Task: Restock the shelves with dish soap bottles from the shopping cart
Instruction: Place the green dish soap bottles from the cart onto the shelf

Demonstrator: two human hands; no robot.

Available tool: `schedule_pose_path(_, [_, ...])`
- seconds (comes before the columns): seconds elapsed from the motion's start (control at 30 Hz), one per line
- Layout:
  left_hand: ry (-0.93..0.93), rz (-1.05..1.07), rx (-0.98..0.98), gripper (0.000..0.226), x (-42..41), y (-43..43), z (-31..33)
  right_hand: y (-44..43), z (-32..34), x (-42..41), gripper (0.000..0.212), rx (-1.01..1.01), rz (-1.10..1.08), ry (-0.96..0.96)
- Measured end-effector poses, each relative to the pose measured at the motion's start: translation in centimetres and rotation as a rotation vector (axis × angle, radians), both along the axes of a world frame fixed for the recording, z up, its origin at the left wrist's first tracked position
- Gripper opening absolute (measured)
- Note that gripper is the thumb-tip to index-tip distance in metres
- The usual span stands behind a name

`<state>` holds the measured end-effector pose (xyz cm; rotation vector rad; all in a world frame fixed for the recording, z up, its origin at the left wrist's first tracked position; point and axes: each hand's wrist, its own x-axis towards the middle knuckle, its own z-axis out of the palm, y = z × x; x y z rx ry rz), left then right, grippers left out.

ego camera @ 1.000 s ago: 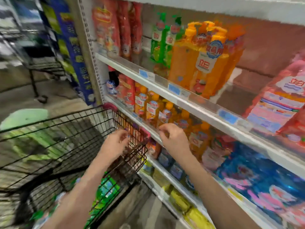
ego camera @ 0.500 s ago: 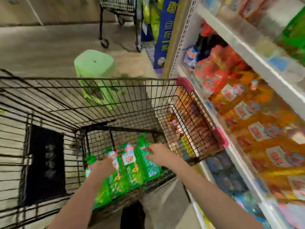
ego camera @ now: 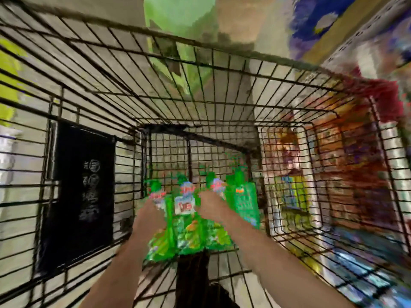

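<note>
Low in cart (ego camera: 89,103), soap btls (ego camera: 184,232) btwn L hand (ego camera: 152,211) & R hand (ego camera: 209,202); grip unclear

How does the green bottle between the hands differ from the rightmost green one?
The middle bottle lies between the left hand and right hand; the right bottle lies beyond the right hand. The middle bottle shows a white, red-marked label; the right bottle looks mostly green. Both lie in the cart.

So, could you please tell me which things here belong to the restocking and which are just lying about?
Job: green dish soap bottles, shopping cart, shelves at right.
Lying about: green stool, blue banner, both beyond the cart.
</note>
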<state>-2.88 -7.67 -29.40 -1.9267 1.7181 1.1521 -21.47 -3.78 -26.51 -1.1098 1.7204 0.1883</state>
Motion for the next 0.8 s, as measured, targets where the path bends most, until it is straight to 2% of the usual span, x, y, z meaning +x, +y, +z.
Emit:
schedule_pose_path(0.1, [-0.075, -0.038, -0.067, 0.033, -0.1, -1.2, -2.7, -1.6, -2.3, 1.3, 0.04, -0.079, -0.03, 0.004])
schedule_pose_path(0.23, [-0.111, -0.006, -0.006, 0.042, -1.0, -3.0, -4.1, -3.0, -5.3, 2.5, 0.041, -0.049, -0.056, -0.009])
schedule_pose_path(0.33, [-0.064, 0.154, 0.038, 0.04, -0.9, -3.7, -5.4, -3.5, -6.8, 3.2, 0.048, -0.011, -0.126, -0.008])
schedule_pose_path(0.4, [-0.034, 0.252, 0.079, 0.046, -0.8, -4.1, -6.3, -3.9, -7.4, 3.5, 0.052, 0.016, -0.175, -0.012])
schedule_pose_path(0.5, [-0.026, 0.333, 0.105, 0.056, -0.7, -4.6, -6.9, -5.0, -7.9, 3.7, 0.053, 0.042, -0.293, -0.031])
schedule_pose_path(0.57, [-0.006, 0.386, 0.106, 0.053, -0.6, -4.8, -7.3, -5.5, -7.8, 3.7, 0.057, 0.043, -0.365, -0.04])
schedule_pose_path(0.63, [0.065, 0.462, 0.093, 0.045, -0.5, -4.7, -7.0, -5.4, -7.8, 3.7, 0.067, 0.037, -0.397, -0.053])
schedule_pose_path(0.7, [0.212, 0.565, 0.093, 0.034, -0.3, -4.4, -5.9, -5.0, -7.5, 3.8, 0.078, 0.009, -0.417, -0.086])
schedule_pose_path(0.8, [0.429, 0.633, 0.128, 0.035, 0.2, -4.4, -3.7, -4.2, -6.8, 3.5, 0.072, -0.029, -0.463, -0.115])
